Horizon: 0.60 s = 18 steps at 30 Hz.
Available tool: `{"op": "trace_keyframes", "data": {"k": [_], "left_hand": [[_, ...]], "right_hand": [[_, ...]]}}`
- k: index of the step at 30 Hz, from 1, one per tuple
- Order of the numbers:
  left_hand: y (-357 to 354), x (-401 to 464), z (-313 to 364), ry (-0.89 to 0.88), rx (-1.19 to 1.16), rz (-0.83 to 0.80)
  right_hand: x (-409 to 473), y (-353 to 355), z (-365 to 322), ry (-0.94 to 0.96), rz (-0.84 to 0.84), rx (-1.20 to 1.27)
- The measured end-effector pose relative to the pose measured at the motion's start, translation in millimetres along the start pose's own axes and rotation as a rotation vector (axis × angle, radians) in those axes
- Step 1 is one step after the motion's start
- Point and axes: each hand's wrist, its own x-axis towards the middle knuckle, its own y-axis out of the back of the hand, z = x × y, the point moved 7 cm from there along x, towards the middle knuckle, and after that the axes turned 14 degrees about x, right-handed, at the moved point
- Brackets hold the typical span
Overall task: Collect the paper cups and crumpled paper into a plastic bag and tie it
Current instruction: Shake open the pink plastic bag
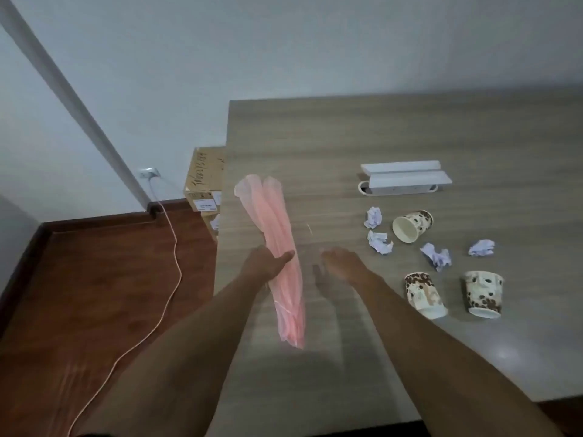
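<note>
A folded pink plastic bag (277, 228) hangs above the wooden table (410, 130), and my left hand (266, 263) grips it around the middle. My right hand (339, 260) is blurred just right of the bag, fingers apart and holding nothing. To the right, three brown-spotted paper cups are on the table: one on its side (411, 226) and two upside down (424, 294) (484, 293). Several crumpled white paper balls lie among them, such as one (373, 216), another (380, 242) and a third (437, 256).
A white cable box (405, 177) sits on the table behind the cups. Left of the table's edge, cardboard boxes (205, 181) stand stacked on the red-brown floor. A pale cable (172, 257) runs from a wall socket across the floor.
</note>
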Motion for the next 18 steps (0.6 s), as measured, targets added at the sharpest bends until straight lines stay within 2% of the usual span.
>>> {"op": "trace_keyframes", "data": {"k": [4,8,12,18], "left_hand": [[-23.6,10.0,-16.6,0.043,-0.12,0.032],[-41.7,2.9,-16.8,0.041,-0.093,0.051],[-57.2,-12.2,-17.5,-0.039,-0.032,0.07],[-61.4,-58.3,-7.0,-0.258,0.012,0.217]], "right_hand": [[-4.9,-24.2,25.2,-0.068,-0.019,0.03],[-4.0,-26.7,35.0,-0.093,0.028,0.196],[7.1,-24.6,33.2,-0.053,0.103,0.32],[15.7,-32.3,19.9,-0.087,0.12,0.529]]}}
